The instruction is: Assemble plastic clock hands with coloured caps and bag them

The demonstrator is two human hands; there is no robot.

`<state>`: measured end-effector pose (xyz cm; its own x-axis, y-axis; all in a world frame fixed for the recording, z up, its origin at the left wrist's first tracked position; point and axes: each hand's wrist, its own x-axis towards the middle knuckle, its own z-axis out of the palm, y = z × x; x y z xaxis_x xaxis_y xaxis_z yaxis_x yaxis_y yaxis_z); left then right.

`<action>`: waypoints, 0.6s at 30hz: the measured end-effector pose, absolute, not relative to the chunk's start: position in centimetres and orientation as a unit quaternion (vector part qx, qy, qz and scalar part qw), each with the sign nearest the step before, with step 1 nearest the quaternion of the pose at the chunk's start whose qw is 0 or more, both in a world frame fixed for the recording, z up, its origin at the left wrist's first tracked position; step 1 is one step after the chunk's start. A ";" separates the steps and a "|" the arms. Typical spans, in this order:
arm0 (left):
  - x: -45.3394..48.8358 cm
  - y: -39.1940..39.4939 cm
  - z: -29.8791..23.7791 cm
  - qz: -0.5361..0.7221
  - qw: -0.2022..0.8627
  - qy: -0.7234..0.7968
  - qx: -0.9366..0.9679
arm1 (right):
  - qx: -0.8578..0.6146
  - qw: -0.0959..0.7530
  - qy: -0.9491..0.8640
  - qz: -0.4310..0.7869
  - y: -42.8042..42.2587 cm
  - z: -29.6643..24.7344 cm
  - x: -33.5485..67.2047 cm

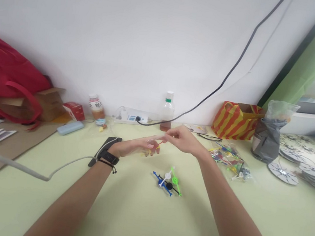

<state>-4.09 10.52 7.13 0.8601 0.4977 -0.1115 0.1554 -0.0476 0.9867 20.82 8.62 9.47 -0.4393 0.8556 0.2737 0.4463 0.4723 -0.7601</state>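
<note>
My left hand [137,147], with a black band on its wrist, is held above the pale green table [131,216], fingers curled round small coloured plastic pieces; a red or orange bit shows at its fingertips. My right hand [182,139] meets it from the right, fingers pinched at the same small piece. Below the hands a little cluster of plastic sticks and discs [169,181], blue, green, white and black, lies on the table. A clear bag of more coloured sticks [231,160] lies to the right.
A phone [105,149] with a grey cable lies by my left wrist. Along the wall stand a power strip [130,117], two bottles [167,111], a red bag [0,78], a striped bag [237,120] and a grey sack [267,138]. Patterned discs [282,172] lie far right.
</note>
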 end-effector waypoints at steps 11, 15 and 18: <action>-4.9 10.6 7.0 0.160 0.669 0.280 0.670 | -0.395 0.336 -0.758 0.395 7.9 11.2 24.8; -5.1 11.1 6.3 0.165 0.650 0.293 0.682 | -0.439 0.261 -0.770 0.383 8.4 10.2 25.0; -5.2 11.4 5.8 0.163 0.643 0.294 0.688 | -0.461 0.057 -0.790 0.401 9.0 8.6 24.6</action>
